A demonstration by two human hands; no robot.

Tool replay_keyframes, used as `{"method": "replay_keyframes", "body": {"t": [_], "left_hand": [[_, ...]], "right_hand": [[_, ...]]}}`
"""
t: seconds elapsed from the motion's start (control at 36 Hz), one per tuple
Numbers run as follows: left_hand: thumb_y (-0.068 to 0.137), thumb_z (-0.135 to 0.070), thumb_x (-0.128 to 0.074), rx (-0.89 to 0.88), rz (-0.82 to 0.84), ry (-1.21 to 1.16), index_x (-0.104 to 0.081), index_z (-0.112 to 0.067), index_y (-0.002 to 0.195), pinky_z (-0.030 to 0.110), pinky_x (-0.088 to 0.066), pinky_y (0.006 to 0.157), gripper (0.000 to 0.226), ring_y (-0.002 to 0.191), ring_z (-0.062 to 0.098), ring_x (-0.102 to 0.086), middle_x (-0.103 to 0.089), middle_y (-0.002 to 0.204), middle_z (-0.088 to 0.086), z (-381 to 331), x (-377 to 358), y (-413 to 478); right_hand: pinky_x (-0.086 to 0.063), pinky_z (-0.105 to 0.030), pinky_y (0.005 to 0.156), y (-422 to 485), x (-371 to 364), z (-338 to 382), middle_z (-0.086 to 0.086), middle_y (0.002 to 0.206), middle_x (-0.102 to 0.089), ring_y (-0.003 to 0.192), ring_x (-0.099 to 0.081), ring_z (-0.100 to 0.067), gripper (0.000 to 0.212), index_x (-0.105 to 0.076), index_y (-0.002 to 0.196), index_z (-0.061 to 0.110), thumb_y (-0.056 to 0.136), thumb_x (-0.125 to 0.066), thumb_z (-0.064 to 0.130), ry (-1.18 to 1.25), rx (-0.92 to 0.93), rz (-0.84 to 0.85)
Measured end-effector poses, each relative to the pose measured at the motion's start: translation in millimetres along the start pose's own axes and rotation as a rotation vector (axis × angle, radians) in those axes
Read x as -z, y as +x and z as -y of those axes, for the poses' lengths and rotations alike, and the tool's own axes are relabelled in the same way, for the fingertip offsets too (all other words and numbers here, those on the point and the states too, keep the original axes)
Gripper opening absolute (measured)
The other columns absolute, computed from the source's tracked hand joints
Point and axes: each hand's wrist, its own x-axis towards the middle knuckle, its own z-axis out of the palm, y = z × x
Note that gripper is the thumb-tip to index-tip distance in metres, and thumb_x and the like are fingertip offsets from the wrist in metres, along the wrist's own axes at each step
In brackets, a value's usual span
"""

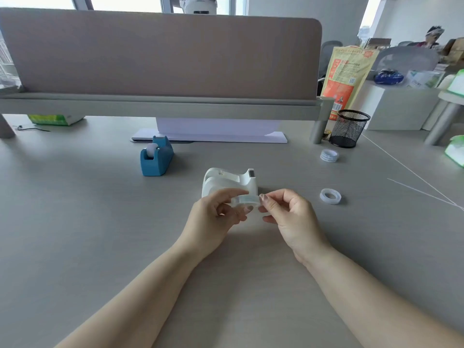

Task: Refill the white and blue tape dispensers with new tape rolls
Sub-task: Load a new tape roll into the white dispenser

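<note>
A clear tape roll (246,199) is held flat between both hands, just in front of the white tape dispenser (229,180) standing on the grey desk (100,222). My left hand (216,217) grips the roll's left side. My right hand (283,212) pinches its right edge with thumb and forefinger. The blue tape dispenser (157,156) stands further back on the left with a white roll in it. One loose clear roll (330,196) lies to the right. A stack of rolls with blue print (329,155) lies beyond it.
A black mesh pen cup (347,131) stands at the back right beside the divider's leg (318,126). A desk divider (160,56) runs across the back, with white paper (213,135) under it. An orange bag (347,76) and green packs (455,149) sit at the right.
</note>
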Motion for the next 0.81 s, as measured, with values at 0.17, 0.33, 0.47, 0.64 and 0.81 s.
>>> {"method": "replay_keyframes", "body": {"t": [0.17,0.33,0.47,0.64,0.81], "left_hand": [[0.084,-0.008,-0.067,-0.066,-0.093,-0.057,-0.059,-0.017,0.092,0.023,-0.057,0.064,0.015,0.06,0.009,-0.068,-0.07,0.082,0.003,-18,16,8],[0.09,-0.017,-0.06,-0.109,-0.126,0.094,-0.06,-0.011,0.097,0.018,-0.055,0.06,0.009,0.057,0.003,-0.065,-0.069,0.074,-0.003,-32,56,38],[0.077,-0.049,-0.067,-0.123,-0.122,0.329,-0.064,-0.036,0.087,0.035,-0.056,0.079,0.016,0.079,0.015,-0.068,-0.072,0.086,-0.006,-20,75,69],[0.074,-0.057,-0.065,-0.148,-0.104,0.366,-0.064,-0.043,0.086,0.045,-0.056,0.079,0.018,0.086,0.017,-0.069,-0.073,0.091,-0.007,5,72,77],[0.081,-0.04,-0.067,-0.169,-0.092,0.397,-0.067,-0.035,0.089,0.03,-0.046,0.067,0.01,0.079,0.008,-0.06,-0.069,0.088,-0.01,20,64,78]], "right_hand": [[-0.051,-0.017,0.062,7,-1,11,0.003,0.085,-0.069,0.072,-0.062,-0.006,0.012,-0.069,0.089,0.023,0.091,-0.056,0.024,0.004,0.028,-0.023],[-0.048,-0.014,0.07,29,-6,25,0.009,0.083,-0.069,0.073,-0.059,-0.002,0.008,-0.069,0.09,0.024,0.087,-0.063,0.021,-0.178,0.163,0.055],[-0.041,-0.005,0.079,60,-23,37,0.007,0.099,-0.068,0.095,-0.059,-0.01,0.016,-0.068,0.099,0.025,0.083,-0.069,0.023,-0.425,0.291,0.182],[-0.038,-0.024,0.096,87,-32,35,0.014,0.103,-0.069,0.108,-0.053,-0.009,0.026,-0.068,0.106,0.026,0.08,-0.071,0.028,-0.568,0.355,0.206],[-0.039,-0.024,0.085,92,-37,24,0.022,0.087,-0.064,0.098,-0.054,-0.008,0.015,-0.07,0.094,0.03,0.081,-0.07,0.022,-0.617,0.354,0.258]]}}
